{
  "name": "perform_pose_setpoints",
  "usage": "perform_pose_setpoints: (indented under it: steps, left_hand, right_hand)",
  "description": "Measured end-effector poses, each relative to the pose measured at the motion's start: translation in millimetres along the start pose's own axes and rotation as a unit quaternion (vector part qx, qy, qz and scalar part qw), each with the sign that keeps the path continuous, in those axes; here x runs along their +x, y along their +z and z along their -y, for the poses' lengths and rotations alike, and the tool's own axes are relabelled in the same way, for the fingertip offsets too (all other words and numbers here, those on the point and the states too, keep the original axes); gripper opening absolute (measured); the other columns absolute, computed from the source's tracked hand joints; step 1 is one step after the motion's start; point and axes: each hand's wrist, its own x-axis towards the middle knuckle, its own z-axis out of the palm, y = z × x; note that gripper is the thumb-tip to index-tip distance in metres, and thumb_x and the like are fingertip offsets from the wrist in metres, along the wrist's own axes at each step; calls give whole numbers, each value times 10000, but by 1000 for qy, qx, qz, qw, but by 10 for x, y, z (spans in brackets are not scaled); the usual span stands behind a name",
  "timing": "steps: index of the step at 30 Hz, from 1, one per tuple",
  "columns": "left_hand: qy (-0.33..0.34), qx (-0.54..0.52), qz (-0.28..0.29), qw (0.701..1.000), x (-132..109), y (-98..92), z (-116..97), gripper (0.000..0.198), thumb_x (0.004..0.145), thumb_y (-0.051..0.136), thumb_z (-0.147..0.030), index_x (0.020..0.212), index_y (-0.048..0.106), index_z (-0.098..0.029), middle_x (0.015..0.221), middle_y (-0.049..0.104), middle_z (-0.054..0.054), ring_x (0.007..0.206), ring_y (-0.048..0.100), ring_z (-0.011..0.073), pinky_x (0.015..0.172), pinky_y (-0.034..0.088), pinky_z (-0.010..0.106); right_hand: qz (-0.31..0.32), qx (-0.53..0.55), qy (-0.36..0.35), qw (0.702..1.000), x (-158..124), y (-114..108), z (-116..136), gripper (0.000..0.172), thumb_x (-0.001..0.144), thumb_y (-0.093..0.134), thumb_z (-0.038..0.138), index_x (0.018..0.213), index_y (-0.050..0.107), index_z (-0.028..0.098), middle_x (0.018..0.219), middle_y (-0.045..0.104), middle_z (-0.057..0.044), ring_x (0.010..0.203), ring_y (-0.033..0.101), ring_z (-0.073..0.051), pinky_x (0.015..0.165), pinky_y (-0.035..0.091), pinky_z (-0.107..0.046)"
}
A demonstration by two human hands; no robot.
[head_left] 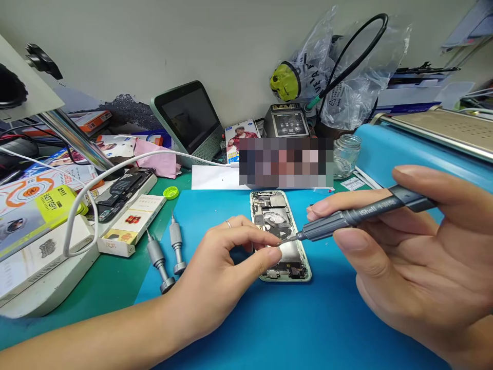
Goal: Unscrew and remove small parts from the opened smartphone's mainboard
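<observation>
An opened smartphone [285,255] lies on the blue mat [239,329], its inner parts bare and its frame pale green. Over its middle my left hand [231,257] is pinched, thumb and index finger closing at the thin tip of a screwdriver. Whether a tiny part sits between those fingertips is hidden. My right hand [416,262] holds that dark grey screwdriver [331,226] nearly level, with the tip pointing left. Left of my left hand, two grey screwdrivers [176,244] lie side by side on the mat.
Small boxes [133,226], a second opened phone [121,192] and a white cable [77,205] crowd the left side. Behind stand a tablet-like display [190,118], a soldering station [288,123] and a glass jar [345,156]. A green cap [170,192] rests near the mat's edge.
</observation>
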Motion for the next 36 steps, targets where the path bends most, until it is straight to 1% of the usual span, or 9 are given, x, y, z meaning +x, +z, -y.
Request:
perform_pose_setpoints:
  steps: [6, 12, 16, 21, 25, 27, 29, 32, 36]
  left_hand:
    - [-2, 10, 3, 1000, 5, 9, -20, 92, 968, 766, -251, 931, 843, -285, 900, 766, -34, 904, 618, 165, 818, 441, 286]
    - [3, 8, 6, 1000, -1, 8, -18, 87, 962, 778, -233, 913, 835, -277, 899, 760, -36, 908, 634, 161, 828, 450, 283]
    - [6, 15, 6, 1000, -11, 5, -13, 96, 967, 775, -223, 913, 836, -273, 887, 758, -42, 900, 637, 151, 834, 453, 273]
    - [2, 8, 7, 1000, -6, 12, -10, 82, 953, 785, -226, 904, 840, -262, 877, 748, -33, 885, 649, 146, 814, 467, 265]
    - [-10, 5, 7, 1000, -22, 16, -9, 55, 938, 816, -272, 973, 859, -276, 883, 730, -22, 875, 654, 156, 782, 476, 272]
    - [-10, 6, 10, 1000, -32, 16, -12, 77, 945, 821, -309, 1005, 865, -288, 891, 727, -15, 891, 656, 166, 786, 480, 279]
    - [-11, 7, 12, 1000, -37, 17, -17, 92, 950, 820, -322, 1020, 867, -287, 896, 729, -9, 899, 660, 172, 794, 482, 286]
    - [-12, 10, 11, 1000, -35, 19, -22, 92, 950, 813, -307, 1017, 868, -275, 902, 740, -5, 890, 663, 170, 793, 482, 286]
    - [-4, 13, 7, 1000, -19, 21, -11, 84, 952, 803, -302, 997, 868, -274, 914, 752, -2, 898, 668, 177, 794, 486, 289]
  right_hand:
    - [-33, 1, 4, 999, 1, 18, 14, 734, 852, 798, 25, 1489, 650, 358, 1448, 687, -24, 907, 834, -225, 759, 776, -369]
    - [-22, -11, 7, 1000, -11, -12, -8, 782, 799, 858, 45, 1491, 654, 348, 1416, 680, -41, 911, 836, -248, 764, 784, -406]
    - [-14, 0, 11, 1000, -14, -10, -10, 784, 814, 849, 42, 1506, 641, 346, 1392, 705, -49, 883, 836, -244, 744, 785, -404]
    - [-9, 4, 6, 1000, -2, -4, -6, 793, 816, 837, 28, 1519, 629, 330, 1427, 671, -47, 910, 838, -237, 776, 786, -387]
    - [-9, 27, 21, 999, 5, -24, -23, 816, 797, 845, 7, 1500, 643, 369, 1418, 656, -37, 893, 832, -224, 748, 784, -378]
    - [-17, 43, 27, 999, 23, -26, -38, 820, 806, 821, -5, 1507, 635, 377, 1472, 635, -37, 891, 831, -236, 736, 786, -405]
    - [-14, 39, 11, 999, 48, -23, -51, 827, 809, 801, -15, 1524, 622, 359, 1526, 610, -36, 885, 830, -243, 723, 788, -421]
    - [0, 16, -14, 1000, 68, -23, -54, 860, 795, 817, -21, 1541, 608, 352, 1515, 619, -25, 897, 829, -229, 720, 787, -380]
    - [3, 21, 14, 1000, 34, -37, -34, 857, 819, 794, -27, 1547, 597, 382, 1532, 596, -36, 912, 835, -240, 740, 787, -400]
